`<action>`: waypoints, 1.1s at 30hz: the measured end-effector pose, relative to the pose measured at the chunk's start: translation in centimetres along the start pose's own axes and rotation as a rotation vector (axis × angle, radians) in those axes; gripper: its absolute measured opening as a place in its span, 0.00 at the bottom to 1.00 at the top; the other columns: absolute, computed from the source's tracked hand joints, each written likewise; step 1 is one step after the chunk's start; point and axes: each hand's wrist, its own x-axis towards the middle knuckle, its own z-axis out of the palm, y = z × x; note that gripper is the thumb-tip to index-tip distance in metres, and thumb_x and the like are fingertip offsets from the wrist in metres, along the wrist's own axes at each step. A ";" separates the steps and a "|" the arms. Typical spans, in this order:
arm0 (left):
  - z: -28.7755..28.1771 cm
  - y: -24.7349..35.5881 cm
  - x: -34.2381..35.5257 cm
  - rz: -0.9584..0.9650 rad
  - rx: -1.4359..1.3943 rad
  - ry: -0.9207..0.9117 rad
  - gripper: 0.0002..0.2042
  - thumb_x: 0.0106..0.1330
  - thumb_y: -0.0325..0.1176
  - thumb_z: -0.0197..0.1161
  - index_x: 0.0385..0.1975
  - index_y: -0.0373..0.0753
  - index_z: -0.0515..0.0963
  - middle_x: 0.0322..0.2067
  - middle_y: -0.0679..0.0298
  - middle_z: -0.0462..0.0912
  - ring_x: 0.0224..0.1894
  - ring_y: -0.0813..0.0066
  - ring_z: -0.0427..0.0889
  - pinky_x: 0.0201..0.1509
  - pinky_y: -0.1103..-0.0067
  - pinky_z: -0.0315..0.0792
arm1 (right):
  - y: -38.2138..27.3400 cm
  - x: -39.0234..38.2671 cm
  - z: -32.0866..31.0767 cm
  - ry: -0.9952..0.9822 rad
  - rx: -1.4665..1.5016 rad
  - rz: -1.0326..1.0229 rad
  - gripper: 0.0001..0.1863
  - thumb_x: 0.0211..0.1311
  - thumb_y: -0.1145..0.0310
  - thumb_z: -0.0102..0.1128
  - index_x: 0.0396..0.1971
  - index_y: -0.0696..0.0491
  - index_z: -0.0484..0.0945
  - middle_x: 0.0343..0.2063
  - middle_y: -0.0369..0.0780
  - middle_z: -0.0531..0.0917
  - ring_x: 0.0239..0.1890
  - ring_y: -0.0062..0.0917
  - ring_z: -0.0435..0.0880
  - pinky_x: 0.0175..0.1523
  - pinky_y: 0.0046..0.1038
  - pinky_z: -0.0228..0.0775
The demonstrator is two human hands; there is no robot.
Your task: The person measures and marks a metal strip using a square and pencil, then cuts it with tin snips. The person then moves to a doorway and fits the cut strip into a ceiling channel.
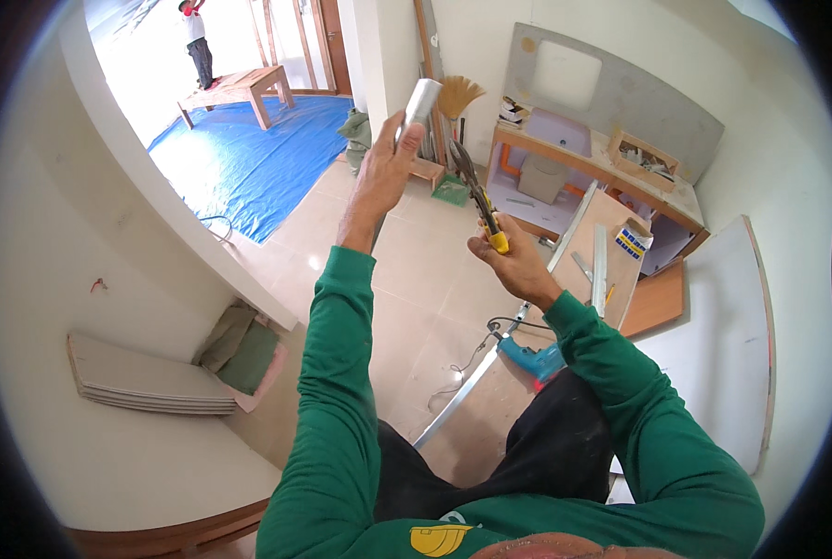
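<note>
My left hand is raised in the upper middle, wrapped round a short silver metal channel that stands up past its fingers. To its right, my right hand grips tin snips with dark blades and yellow-tipped handles. The snips point up and to the left, apart from the channel. Below my right forearm, a teal corded power drill lies on a brown board beside my legs. Farther along the board are loose silver metal strips and a small blue-and-white box.
A long metal profile runs along the board's left edge. At the back right is a wooden bench with an open box of hardware. Stacked panels lie at left. Beyond the doorway, a person stands on a wooden platform over a blue tarp.
</note>
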 end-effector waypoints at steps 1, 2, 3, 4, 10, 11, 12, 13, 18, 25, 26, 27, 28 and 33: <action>0.2 0.0 0.0 0.070 0.115 0.018 0.44 0.76 0.72 0.57 0.75 0.36 0.68 0.56 0.45 0.85 0.55 0.51 0.88 0.60 0.59 0.79 | 0.0 0.1 0.0 -0.002 0.004 -0.003 0.25 0.76 0.49 0.71 0.53 0.55 0.75 0.38 0.42 0.82 0.40 0.29 0.79 0.49 0.36 0.74; 0.2 1.5 -0.6 0.033 0.146 -0.061 0.43 0.78 0.71 0.55 0.72 0.34 0.70 0.61 0.40 0.83 0.62 0.39 0.85 0.68 0.54 0.75 | 0.2 0.0 -0.2 0.012 0.001 -0.007 0.25 0.76 0.50 0.71 0.54 0.55 0.75 0.38 0.42 0.81 0.39 0.30 0.79 0.49 0.36 0.74; 0.7 1.4 -0.7 0.127 0.188 -0.019 0.41 0.79 0.70 0.54 0.71 0.34 0.70 0.61 0.41 0.83 0.61 0.39 0.85 0.67 0.54 0.76 | 0.4 0.0 -0.4 0.025 -0.003 -0.011 0.25 0.76 0.50 0.71 0.54 0.55 0.75 0.38 0.42 0.81 0.39 0.30 0.79 0.48 0.36 0.74; 1.1 1.3 -0.7 0.222 0.230 0.025 0.40 0.80 0.69 0.53 0.71 0.34 0.71 0.62 0.42 0.83 0.61 0.38 0.85 0.67 0.54 0.76 | 0.5 -0.1 -0.7 0.038 -0.008 -0.015 0.25 0.76 0.50 0.71 0.54 0.55 0.74 0.38 0.42 0.81 0.39 0.30 0.79 0.48 0.35 0.74; 0.7 2.8 -1.2 0.248 0.402 0.043 0.35 0.85 0.62 0.50 0.74 0.35 0.71 0.63 0.42 0.82 0.66 0.39 0.81 0.69 0.56 0.74 | 2.1 0.5 -1.1 0.054 0.000 0.044 0.26 0.77 0.51 0.71 0.56 0.56 0.73 0.37 0.42 0.81 0.40 0.31 0.80 0.49 0.37 0.74; 0.6 3.2 -1.4 0.226 0.415 0.022 0.36 0.85 0.63 0.49 0.74 0.35 0.71 0.64 0.42 0.82 0.66 0.39 0.81 0.69 0.56 0.74 | 2.2 0.5 -1.1 0.050 -0.010 0.035 0.26 0.77 0.51 0.71 0.57 0.56 0.73 0.38 0.42 0.81 0.41 0.32 0.80 0.50 0.37 0.75; 0.5 3.4 -1.5 0.223 0.441 0.008 0.36 0.84 0.65 0.50 0.73 0.36 0.73 0.63 0.42 0.83 0.64 0.39 0.82 0.68 0.56 0.75 | 2.4 0.5 -1.2 0.046 -0.021 0.026 0.27 0.77 0.51 0.71 0.57 0.56 0.73 0.39 0.43 0.81 0.42 0.33 0.81 0.50 0.37 0.75; 0.5 3.6 -1.6 0.220 0.466 -0.006 0.37 0.83 0.66 0.50 0.72 0.36 0.75 0.62 0.43 0.84 0.63 0.40 0.84 0.67 0.56 0.76 | 2.6 0.5 -1.3 0.043 -0.032 0.018 0.27 0.76 0.51 0.71 0.58 0.56 0.73 0.40 0.43 0.82 0.42 0.33 0.81 0.51 0.37 0.75; 0.2 4.3 -1.8 0.225 0.477 0.022 0.40 0.78 0.73 0.53 0.65 0.38 0.83 0.52 0.46 0.90 0.54 0.43 0.89 0.58 0.57 0.81 | 1.5 0.3 -0.8 0.012 -0.043 0.063 0.28 0.76 0.51 0.72 0.58 0.57 0.73 0.46 0.47 0.81 0.49 0.36 0.81 0.56 0.40 0.74; 0.5 5.6 -1.9 0.173 0.501 -0.046 0.41 0.74 0.76 0.56 0.60 0.40 0.87 0.41 0.52 0.93 0.45 0.49 0.92 0.50 0.59 0.82 | 1.6 0.3 -1.2 0.044 -0.071 0.052 0.29 0.76 0.51 0.71 0.60 0.58 0.72 0.46 0.49 0.80 0.50 0.40 0.81 0.58 0.40 0.73; 0.6 5.6 -1.8 0.163 0.503 -0.058 0.41 0.74 0.76 0.56 0.59 0.40 0.87 0.40 0.52 0.93 0.44 0.50 0.92 0.50 0.59 0.82 | 1.3 0.3 -1.2 0.038 -0.066 0.067 0.29 0.76 0.51 0.71 0.61 0.58 0.72 0.47 0.49 0.80 0.51 0.40 0.81 0.58 0.41 0.73; 0.6 5.5 -1.9 0.177 0.500 -0.046 0.41 0.74 0.76 0.56 0.59 0.40 0.88 0.39 0.52 0.93 0.43 0.50 0.92 0.49 0.59 0.82 | 0.9 0.3 -1.1 0.033 -0.062 0.082 0.30 0.76 0.51 0.71 0.61 0.59 0.72 0.47 0.50 0.80 0.51 0.41 0.80 0.59 0.41 0.73; 0.8 5.4 -1.9 0.191 0.498 -0.033 0.41 0.73 0.76 0.57 0.59 0.40 0.88 0.38 0.52 0.93 0.43 0.51 0.92 0.49 0.58 0.82 | 0.8 0.4 -1.1 0.028 -0.057 0.097 0.30 0.76 0.52 0.71 0.61 0.59 0.72 0.48 0.50 0.80 0.52 0.41 0.80 0.59 0.41 0.72; 1.4 5.3 -1.8 0.133 0.478 -0.056 0.35 0.73 0.73 0.61 0.55 0.44 0.89 0.42 0.51 0.93 0.48 0.46 0.92 0.52 0.55 0.83 | 0.7 0.4 -1.0 0.044 -0.078 0.071 0.32 0.76 0.51 0.70 0.64 0.59 0.71 0.51 0.52 0.80 0.56 0.44 0.79 0.64 0.43 0.71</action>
